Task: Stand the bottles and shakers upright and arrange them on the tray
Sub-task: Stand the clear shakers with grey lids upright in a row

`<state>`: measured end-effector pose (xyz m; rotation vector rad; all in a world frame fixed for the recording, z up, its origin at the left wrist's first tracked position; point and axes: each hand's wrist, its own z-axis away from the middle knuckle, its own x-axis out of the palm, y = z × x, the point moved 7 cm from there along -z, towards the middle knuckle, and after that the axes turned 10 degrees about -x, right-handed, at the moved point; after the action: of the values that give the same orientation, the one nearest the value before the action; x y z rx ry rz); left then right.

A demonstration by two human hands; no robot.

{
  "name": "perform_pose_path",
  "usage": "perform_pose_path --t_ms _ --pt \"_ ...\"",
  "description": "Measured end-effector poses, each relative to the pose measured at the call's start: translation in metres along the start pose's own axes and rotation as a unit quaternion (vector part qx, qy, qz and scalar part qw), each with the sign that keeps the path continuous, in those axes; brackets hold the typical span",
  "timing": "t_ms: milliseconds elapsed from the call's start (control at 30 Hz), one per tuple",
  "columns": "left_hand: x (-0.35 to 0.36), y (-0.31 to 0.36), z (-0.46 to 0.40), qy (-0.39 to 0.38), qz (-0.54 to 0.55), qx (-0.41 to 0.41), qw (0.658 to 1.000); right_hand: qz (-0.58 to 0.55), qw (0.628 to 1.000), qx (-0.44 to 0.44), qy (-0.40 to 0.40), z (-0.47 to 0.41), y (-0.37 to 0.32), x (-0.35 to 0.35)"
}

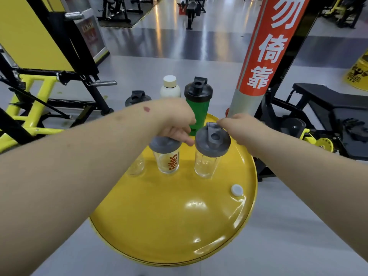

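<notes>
On the round yellow tray (171, 222) stand several upright containers. My left hand (175, 120) grips the grey lid of a clear shaker with orange lettering (168, 160). My right hand (235, 126) touches the back edge of the grey lid of a second clear shaker (207, 156); its grip is hidden. Behind them stand a green shaker with a black lid (198, 100), a white bottle (170, 87) and a black-lidded shaker (136, 98) largely hidden by my left arm. A clear bottle (137, 166) shows under my left forearm.
A small white cap (237, 190) sits on the tray near its right rim. A red and silver pole (256, 62) rises just behind the tray. Yellow gym frames (33, 108) stand left, a black bench (328, 100) right. Grey floor surrounds the tray.
</notes>
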<state>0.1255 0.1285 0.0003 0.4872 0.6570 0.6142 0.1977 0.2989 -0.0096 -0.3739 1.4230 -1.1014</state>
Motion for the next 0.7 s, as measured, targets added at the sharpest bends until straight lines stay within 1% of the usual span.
perform_pose_path --t_ms 67,133,200,267,300,367,433,467,500,567,600,667,700 --pt "-0.022 0.001 0.012 -0.01 0.057 0.005 0.998 0.04 0.995 -0.081 0.036 0.0 -0.024 -0.006" --pt "-0.053 0.001 0.022 0.034 0.085 0.049 0.995 0.067 0.983 -0.16 0.056 0.003 -0.053 -0.003" --pt "-0.081 -0.008 0.025 0.083 0.081 0.083 0.99 0.081 0.973 -0.212 0.052 0.008 -0.077 0.01" --pt "-0.106 -0.022 0.028 0.135 0.042 0.1 0.985 0.1 0.965 -0.243 0.022 0.012 -0.093 0.033" --pt "-0.118 -0.028 0.03 0.167 0.003 0.114 0.979 0.112 0.96 -0.257 0.0 0.015 -0.101 0.045" --pt "-0.138 -0.04 0.036 0.232 -0.113 0.135 0.957 0.134 0.95 -0.28 -0.039 0.021 -0.113 0.069" --pt "-0.152 -0.057 0.038 0.259 -0.205 0.113 0.937 0.161 0.938 -0.299 -0.072 0.027 -0.124 0.09" --pt "-0.158 -0.068 0.034 0.255 -0.219 0.091 0.937 0.172 0.932 -0.306 -0.087 0.03 -0.13 0.1" --pt "-0.163 -0.08 0.03 0.234 -0.206 0.062 0.948 0.182 0.926 -0.315 -0.101 0.032 -0.136 0.11" --pt "-0.16 -0.107 0.023 0.153 -0.145 -0.001 0.978 0.218 0.912 -0.327 -0.121 0.034 -0.147 0.125" --pt "-0.156 -0.117 0.02 0.11 -0.117 -0.023 0.987 0.247 0.904 -0.322 -0.133 0.032 -0.148 0.132" --pt "-0.151 -0.129 0.017 0.051 -0.053 -0.036 0.997 0.312 0.891 -0.286 -0.164 0.027 -0.144 0.142" --pt "-0.15 -0.132 0.016 0.036 -0.018 -0.032 0.999 0.335 0.887 -0.265 -0.177 0.024 -0.139 0.145"
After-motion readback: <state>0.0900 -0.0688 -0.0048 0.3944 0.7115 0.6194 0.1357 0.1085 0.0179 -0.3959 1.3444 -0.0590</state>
